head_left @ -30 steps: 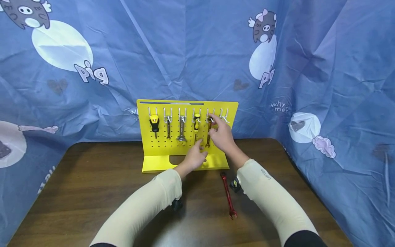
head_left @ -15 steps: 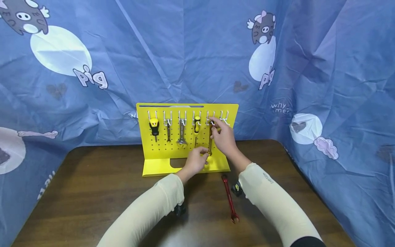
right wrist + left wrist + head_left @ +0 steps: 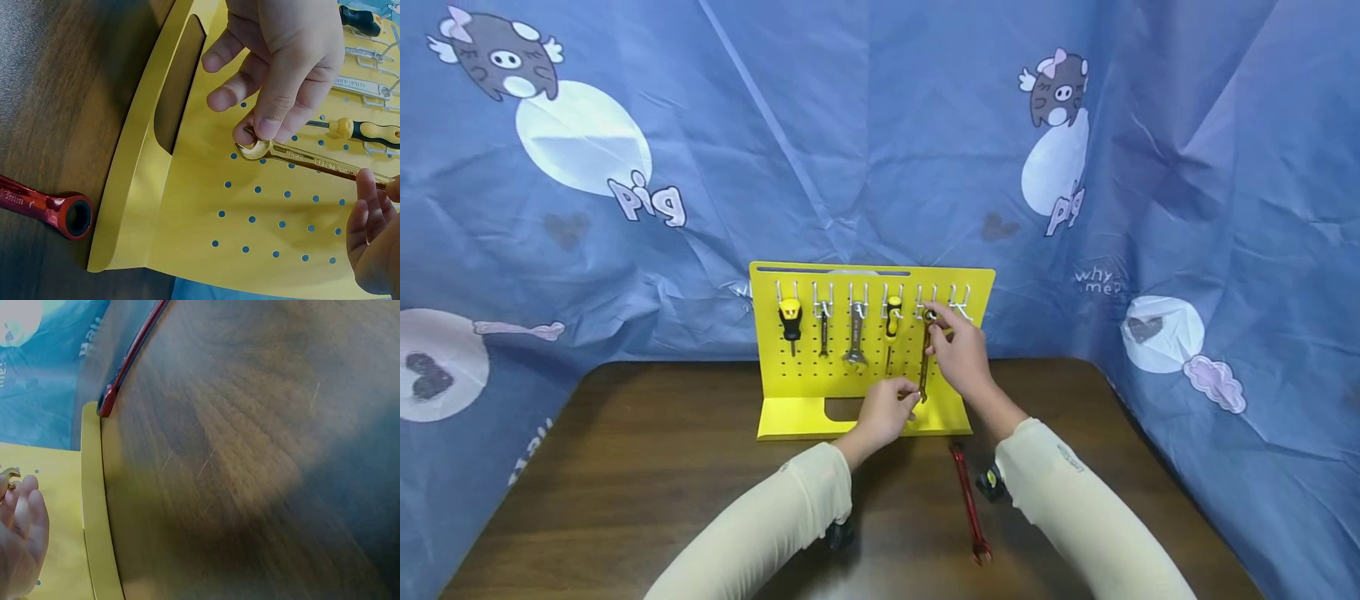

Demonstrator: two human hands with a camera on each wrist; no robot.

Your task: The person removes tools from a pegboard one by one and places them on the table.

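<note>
A gold combination wrench (image 3: 925, 367) is held nearly upright in front of the yellow pegboard (image 3: 868, 387). My left hand (image 3: 886, 410) pinches its lower, open-ended tip between thumb and finger, the other fingers spread, as the right wrist view shows. Higher up, my right hand (image 3: 961, 350) grips the wrench near its ring end, right at a white hook (image 3: 920, 304). On the table in front of the board lies a red ratcheting wrench (image 3: 970, 504), its ring end (image 3: 76, 217) close to the board's base.
From the board's hooks hang a stubby yellow-black screwdriver (image 3: 790, 317), a small wrench (image 3: 823, 329), an adjustable wrench (image 3: 856, 333) and a longer yellow-black screwdriver (image 3: 892, 321). One hook (image 3: 961, 302) at the far right bears no tool. A blue printed cloth (image 3: 700, 167) stands behind the brown table (image 3: 685, 433).
My left hand has come to the wrench's lower end and pinched it. The right hand stays at the upper end. The head view has shifted slightly, so the board sits lower and further right.
</note>
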